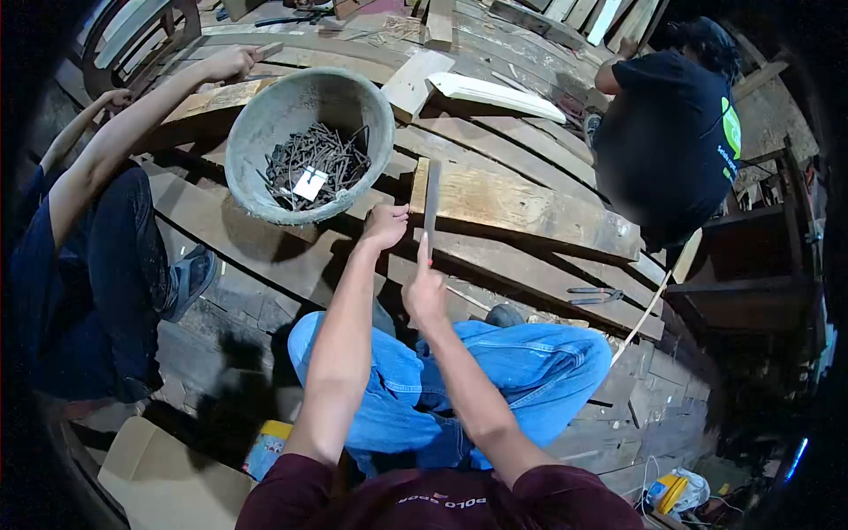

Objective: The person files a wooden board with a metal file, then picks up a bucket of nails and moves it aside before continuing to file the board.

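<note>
Stretching bare forearms (340,331) upward from the bottom of the frame, with the left hand (386,227) curled near the centre and the right hand (426,297) closed, a little lower and to the right.

Maroon shirt (442,503), blue jeans (521,375)

Whatever the left hand (386,227) may pinch is too small to tell. A blur covers part of the black-shirted co-worker (685,97); the bottom edge cuts off the cardboard box (168,477).
</note>
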Demonstrator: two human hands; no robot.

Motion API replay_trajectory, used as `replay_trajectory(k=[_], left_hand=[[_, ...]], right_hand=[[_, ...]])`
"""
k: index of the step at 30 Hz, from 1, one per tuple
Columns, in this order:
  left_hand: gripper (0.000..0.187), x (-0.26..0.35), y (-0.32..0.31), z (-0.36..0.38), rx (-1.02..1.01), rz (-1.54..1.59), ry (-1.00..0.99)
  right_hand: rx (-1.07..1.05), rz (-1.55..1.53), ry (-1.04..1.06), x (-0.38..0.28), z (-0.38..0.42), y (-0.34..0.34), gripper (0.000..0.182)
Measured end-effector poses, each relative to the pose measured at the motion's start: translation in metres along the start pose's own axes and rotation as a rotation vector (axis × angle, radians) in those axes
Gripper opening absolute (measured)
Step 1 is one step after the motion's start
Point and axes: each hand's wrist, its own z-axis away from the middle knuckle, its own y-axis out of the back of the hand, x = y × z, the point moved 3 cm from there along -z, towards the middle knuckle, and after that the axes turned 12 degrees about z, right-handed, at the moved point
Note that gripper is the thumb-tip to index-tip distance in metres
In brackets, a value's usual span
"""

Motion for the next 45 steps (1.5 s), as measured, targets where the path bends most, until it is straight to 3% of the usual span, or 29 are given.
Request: replay_trajectory(k=[2, 6, 7, 9, 12, 16, 21, 23, 25, 30, 33, 35, 41, 42, 43, 45], left_hand=[[0.058, -0.028, -0.001, -0.013, 0.014, 0.063, -0.051], [0.054, -0.010, -0.002, 0.000, 0.014, -0.027, -0.035], [0.049, -0.019, -0.002, -0.009, 0.043, -0.066, -0.043], [0.040, 0.023, 0.000, 0.019, 0.064, -0.172, 0.005], [0.032, 0.033, 0.002, 0.023, 0.115, -0.269, 0.020], [0.031, 0.046, -0.003, 0.035, 0.160, -0.099, 0.080], [0.031, 0.032, -0.006, 0.019, 0.302, -0.251, -0.105], [0.030, 0.023, -0.006, 0.012, 0.351, -0.308, -0.160], [0.026, 0.024, -0.007, 0.014, 0.350, -0.288, -0.116], [0.028, 0.023, -0.008, 0.014, 0.350, -0.240, -0.085], [0.030, 0.030, -0.008, 0.017, 0.342, -0.205, 0.004], [0.031, 0.020, -0.004, 0.008, 0.352, -0.268, -0.072], [0.028, 0.027, -0.006, 0.016, 0.333, -0.250, -0.087], [0.029, 0.042, -0.008, 0.028, 0.297, -0.112, 0.029], [0.029, 0.036, -0.006, 0.021, 0.325, -0.223, -0.083], [0.030, 0.026, -0.005, 0.014, 0.335, -0.248, -0.076]], right_hand=[[-0.003, -0.028, 0.010, -0.005, -0.038, 0.017, 0.088], [-0.071, -0.047, -0.008, -0.003, -0.053, 0.036, 0.088], [-0.056, 0.061, -0.015, -0.001, -0.039, 0.027, 0.090], [-0.080, -0.031, -0.015, 0.007, -0.001, 0.016, 0.090], [-0.081, 0.024, -0.043, 0.009, 0.007, 0.011, 0.090], [-0.045, -0.050, -0.006, 0.005, -0.030, 0.028, 0.088], [0.021, 0.024, 0.054, 0.020, 0.004, 0.014, 0.089], [-0.124, 0.046, -0.034, 0.020, 0.016, 0.018, 0.090], [0.023, 0.003, 0.025, 0.017, 0.008, 0.017, 0.089], [0.021, 0.005, 0.001, 0.010, -0.047, 0.026, 0.087], [0.060, -0.042, 0.059, 0.018, -0.027, 0.015, 0.087], [-0.082, -0.004, -0.028, 0.017, 0.002, 0.018, 0.090], [0.025, -0.081, 0.044, 0.015, -0.017, 0.013, 0.088], [0.005, -0.060, 0.012, 0.012, -0.031, 0.016, 0.088], [-0.012, -0.036, -0.020, 0.012, -0.038, 0.018, 0.088], [-0.014, -0.028, -0.029, 0.016, -0.033, 0.020, 0.090]])
